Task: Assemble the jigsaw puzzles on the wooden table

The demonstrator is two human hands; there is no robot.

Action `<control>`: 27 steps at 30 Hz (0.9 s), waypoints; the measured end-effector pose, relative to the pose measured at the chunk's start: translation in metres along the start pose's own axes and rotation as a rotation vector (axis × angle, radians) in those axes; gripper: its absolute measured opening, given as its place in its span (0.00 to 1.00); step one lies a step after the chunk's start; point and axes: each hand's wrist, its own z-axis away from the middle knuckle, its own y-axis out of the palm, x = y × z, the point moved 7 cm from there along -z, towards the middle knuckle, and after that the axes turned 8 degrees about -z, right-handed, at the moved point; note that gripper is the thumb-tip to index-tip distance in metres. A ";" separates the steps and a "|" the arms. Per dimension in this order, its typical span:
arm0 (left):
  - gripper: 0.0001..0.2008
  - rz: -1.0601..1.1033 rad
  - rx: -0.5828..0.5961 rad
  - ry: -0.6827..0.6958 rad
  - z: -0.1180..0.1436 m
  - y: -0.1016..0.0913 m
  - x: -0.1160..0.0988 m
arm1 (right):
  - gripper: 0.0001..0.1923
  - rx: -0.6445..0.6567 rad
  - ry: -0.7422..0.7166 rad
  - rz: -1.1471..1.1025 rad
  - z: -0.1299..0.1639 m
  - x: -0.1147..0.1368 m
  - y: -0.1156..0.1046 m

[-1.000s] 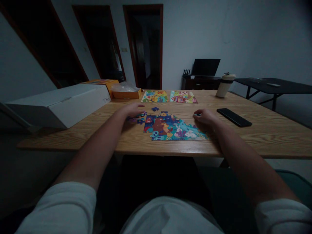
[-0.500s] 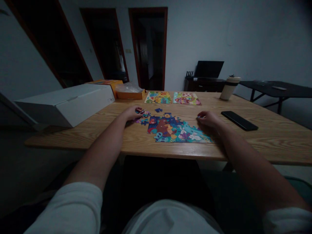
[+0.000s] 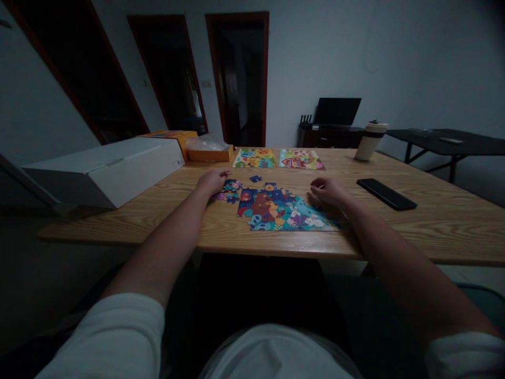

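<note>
A partly joined jigsaw puzzle (image 3: pixel 276 208) with bright animals, among them white rabbits and a brown bear, lies near the table's front edge. My left hand (image 3: pixel 213 182) is closed beside a small cluster of puzzle pieces (image 3: pixel 232 185) left of it. A tiny pale edge shows at its fingertips, too small to name. Over the puzzle's upper right edge, my right hand (image 3: pixel 328 191) has its fingers bent and pressed together. Whatever they hold is hidden. One loose dark-blue puzzle piece (image 3: pixel 255 179) lies behind the puzzle.
Two finished puzzles (image 3: pixel 256 158) lie at the back of the wooden table (image 3: pixel 221 239). A white box (image 3: pixel 138 168) and an orange box tray (image 3: pixel 211 153) with clear plastic stand left. On the right are a black phone (image 3: pixel 385 194) and a lidded cup (image 3: pixel 370 142).
My right hand has moved slightly left, onto the puzzle's edge; the piece earlier visible in its fingers no longer shows. My left hand has drawn back a little from the piece cluster, uncovering more of it.
</note>
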 end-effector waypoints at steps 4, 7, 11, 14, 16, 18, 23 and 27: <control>0.22 -0.020 0.175 -0.002 0.001 0.021 0.003 | 0.13 -0.025 0.023 -0.015 0.001 -0.003 -0.005; 0.24 0.022 0.176 0.013 0.000 0.026 0.002 | 0.13 -0.046 0.032 -0.019 0.001 -0.006 -0.010; 0.26 0.075 0.039 0.108 0.000 0.016 -0.009 | 0.11 -0.030 -0.009 -0.045 -0.001 -0.004 -0.008; 0.27 0.131 -0.055 0.192 0.005 0.003 -0.028 | 0.11 -0.043 -0.013 -0.078 0.001 0.001 -0.007; 0.26 0.178 -0.114 0.240 0.010 -0.007 -0.045 | 0.10 -0.058 -0.027 -0.119 0.004 0.011 -0.008; 0.24 0.211 -0.176 0.299 0.018 -0.016 -0.067 | 0.09 -0.065 -0.071 -0.187 0.009 0.026 -0.008; 0.20 0.257 -0.185 0.548 0.036 -0.027 -0.133 | 0.10 0.056 -0.152 -0.478 0.023 0.064 0.003; 0.20 0.279 -0.138 0.745 0.048 -0.022 -0.183 | 0.17 0.233 -0.132 -0.719 0.033 0.078 0.015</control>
